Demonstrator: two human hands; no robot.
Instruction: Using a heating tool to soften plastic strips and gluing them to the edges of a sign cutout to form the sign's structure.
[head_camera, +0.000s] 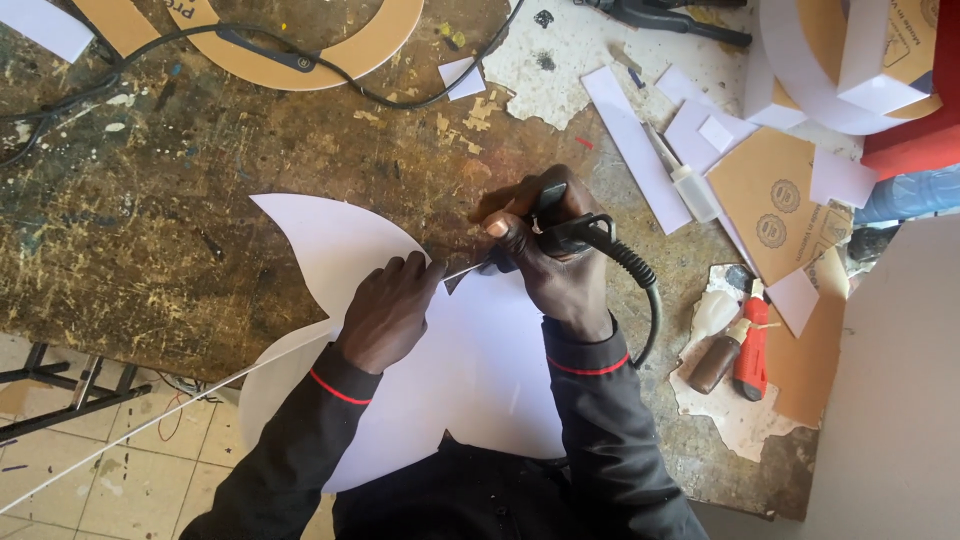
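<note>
A large white cut-out sheet (470, 370) with curved, pointed lobes lies on the worn wooden workbench (180, 230) and hangs over its near edge. My left hand (390, 310) presses flat on the sheet near a notch. My right hand (550, 245) grips a black corded hand tool (565, 225), its tip at the sheet's upper edge beside my left fingertips. A thin white strip (150, 425) runs from that spot down to the lower left.
White offcuts (635, 140) and brown card pieces (775, 200) litter the right side. A small clear bottle (693, 190), a brown bottle (718, 360) and a red utility knife (752, 350) lie to the right. A brown card ring (330, 55) and black cable (150, 45) sit at the back.
</note>
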